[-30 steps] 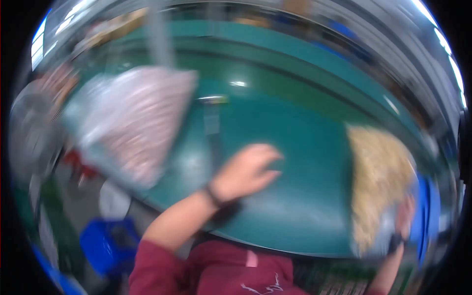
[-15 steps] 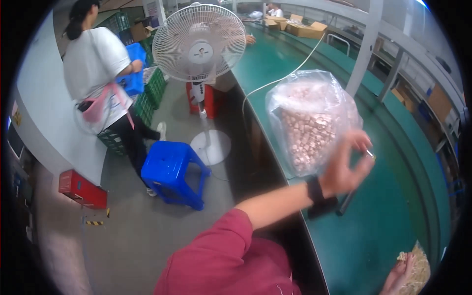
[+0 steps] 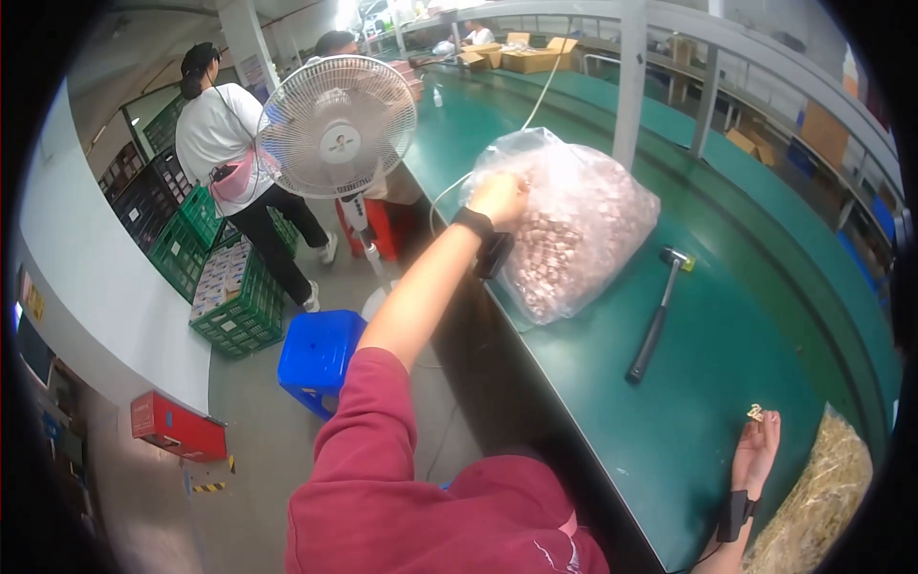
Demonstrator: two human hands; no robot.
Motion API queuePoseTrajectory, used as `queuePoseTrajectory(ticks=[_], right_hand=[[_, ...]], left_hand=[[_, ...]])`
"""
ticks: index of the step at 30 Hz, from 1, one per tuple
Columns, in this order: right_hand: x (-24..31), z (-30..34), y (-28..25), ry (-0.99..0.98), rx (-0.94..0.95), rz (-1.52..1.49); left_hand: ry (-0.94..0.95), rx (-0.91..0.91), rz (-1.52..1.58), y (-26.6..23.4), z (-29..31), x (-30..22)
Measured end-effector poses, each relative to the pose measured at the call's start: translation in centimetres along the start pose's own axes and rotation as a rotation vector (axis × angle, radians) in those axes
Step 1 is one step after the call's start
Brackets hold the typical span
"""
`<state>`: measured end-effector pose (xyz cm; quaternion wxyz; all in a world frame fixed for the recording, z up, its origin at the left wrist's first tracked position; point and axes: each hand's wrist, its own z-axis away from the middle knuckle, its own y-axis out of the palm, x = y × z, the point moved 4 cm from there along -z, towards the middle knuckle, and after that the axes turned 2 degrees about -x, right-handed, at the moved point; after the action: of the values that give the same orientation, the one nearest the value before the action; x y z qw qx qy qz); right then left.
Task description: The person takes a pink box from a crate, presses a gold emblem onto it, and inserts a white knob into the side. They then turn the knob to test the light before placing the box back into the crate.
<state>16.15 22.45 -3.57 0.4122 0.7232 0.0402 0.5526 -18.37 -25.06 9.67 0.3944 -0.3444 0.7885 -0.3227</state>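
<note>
A large clear plastic bag (image 3: pixel 574 239) full of small pinkish, copper-coloured blocks stands on the green bench. My left hand (image 3: pixel 499 199) is at the upper left of this bag; its fingertips are lost against the plastic and the blocks, so I cannot make out their grip. Low on the right, my right hand (image 3: pixel 757 448) pinches a small gold-coloured metal piece (image 3: pixel 755 412) between its fingertips. Beside that forearm lies another clear bag (image 3: pixel 820 488), filled with gold-coloured pieces. A hammer (image 3: pixel 655 320) with a black handle rests on the bench between my hands.
A standing fan (image 3: pixel 337 139) and a blue stool (image 3: pixel 320 354) are left of the green bench (image 3: pixel 612 411). Beyond them, a person (image 3: pixel 225 143) stands near green crates (image 3: pixel 239 306). Metal posts (image 3: pixel 631 86) rise along the bench's far side; cardboard boxes (image 3: pixel 537 57) sit farther back.
My left hand has moved from above the hammer, up and left to the bag of blocks. My right hand has come away from the bag of gold pieces, holding one. The view has shifted.
</note>
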Motion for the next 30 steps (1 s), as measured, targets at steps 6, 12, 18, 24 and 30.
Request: queuePoseTrajectory(ticks=[6,12,18,24,30], right_hand=[[-0.2,1.3,2.0,0.0,0.012,0.114],[-0.1,1.3,3.2,0.008,0.008,0.186],[-0.4,1.4,3.8,0.014,0.006,0.168],[0.1,1.5,3.6,0.031,-0.001,0.17],[0.4,2.0,4.1,0.022,-0.041,0.153]], left_hand=[[-0.039,0.052,-0.092,2.1,-1.7,0.2],[0.053,0.28,-0.111,4.7,-4.5,3.5],[0.037,0.175,0.127,4.5,-4.1,3.4],[0.032,0.204,0.031,4.0,-2.8,0.7],[0.043,0.347,0.028,3.3,-3.4,-0.2]])
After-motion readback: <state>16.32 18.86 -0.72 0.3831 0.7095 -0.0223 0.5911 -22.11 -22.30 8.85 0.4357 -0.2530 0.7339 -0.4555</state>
